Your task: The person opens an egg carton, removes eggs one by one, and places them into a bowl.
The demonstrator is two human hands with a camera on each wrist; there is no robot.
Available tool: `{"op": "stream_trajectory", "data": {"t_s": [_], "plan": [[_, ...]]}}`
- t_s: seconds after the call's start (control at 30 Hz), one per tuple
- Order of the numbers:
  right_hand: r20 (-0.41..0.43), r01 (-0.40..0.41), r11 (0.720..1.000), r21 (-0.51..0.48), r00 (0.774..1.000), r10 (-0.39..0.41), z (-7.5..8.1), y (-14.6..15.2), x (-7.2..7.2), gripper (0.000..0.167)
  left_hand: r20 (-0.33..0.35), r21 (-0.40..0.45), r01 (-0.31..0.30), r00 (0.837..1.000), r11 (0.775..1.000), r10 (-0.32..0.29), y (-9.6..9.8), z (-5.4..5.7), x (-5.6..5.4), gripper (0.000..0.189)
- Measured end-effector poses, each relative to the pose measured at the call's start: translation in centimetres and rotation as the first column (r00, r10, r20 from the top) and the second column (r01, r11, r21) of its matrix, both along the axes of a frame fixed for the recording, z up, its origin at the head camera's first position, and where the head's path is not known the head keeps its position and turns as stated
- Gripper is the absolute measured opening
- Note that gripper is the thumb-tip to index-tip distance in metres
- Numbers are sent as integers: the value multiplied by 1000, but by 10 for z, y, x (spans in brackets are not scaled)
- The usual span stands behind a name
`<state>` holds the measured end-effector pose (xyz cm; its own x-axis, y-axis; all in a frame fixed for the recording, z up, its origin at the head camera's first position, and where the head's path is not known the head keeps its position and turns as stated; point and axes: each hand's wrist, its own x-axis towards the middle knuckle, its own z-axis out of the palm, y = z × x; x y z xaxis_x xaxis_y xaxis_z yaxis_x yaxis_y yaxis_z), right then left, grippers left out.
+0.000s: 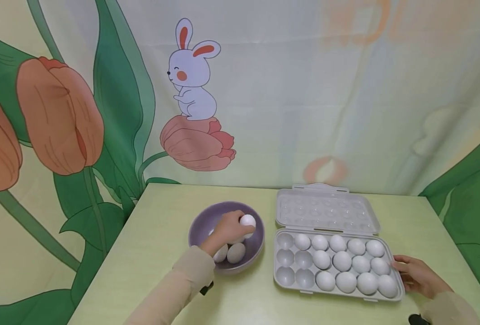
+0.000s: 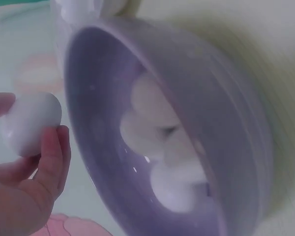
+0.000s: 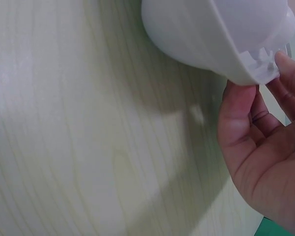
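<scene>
Your left hand (image 1: 228,229) is pinching a smooth white egg (image 1: 247,220) between thumb and fingertips, over the round, purple, glossy bowl (image 1: 200,225); your right hand (image 1: 420,275) is gripping the right end of the pale, rectangular plastic egg carton (image 1: 285,257). Fingertips alone are supporting the egg, so a loosening pinch could be dropping it onto the whitish, rounded eggs in the bowl (image 1: 236,253), probably cracking shells. A low sideways swing could be striking the rim. Uneven lifting by your right hand could be tilting the loaded carton.
</scene>
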<state>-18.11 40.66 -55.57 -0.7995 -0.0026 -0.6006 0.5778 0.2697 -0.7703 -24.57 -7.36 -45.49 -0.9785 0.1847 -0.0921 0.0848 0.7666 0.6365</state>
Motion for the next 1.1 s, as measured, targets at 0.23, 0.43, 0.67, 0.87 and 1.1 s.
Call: {"op": "stream_trajectory", "data": {"t_s": [0.23,0.43,0.67,0.87,1.1], "plan": [[0,-2,1000,-8,1000,2,1,0,0,71,-47,-169,-46,998,985,39,-31,-2,-2,34],[-11,-9,1000,-16,1000,9,0,0,1,67,-49,-366,-53,998,929,38,-46,-4,-3,41],[-9,-2,1000,-17,1000,2,0,-1,1,70,-33,-453,-81,997,888,75,-51,-6,-3,36],[-6,-8,1000,-12,1000,8,0,-1,2,71,-47,-493,-103,995,864,92,-53,-10,-1,39],[-13,-8,1000,-19,1000,8,2,-1,3,70,-46,-539,-88,996,838,75,-58,-18,0,43]]}}
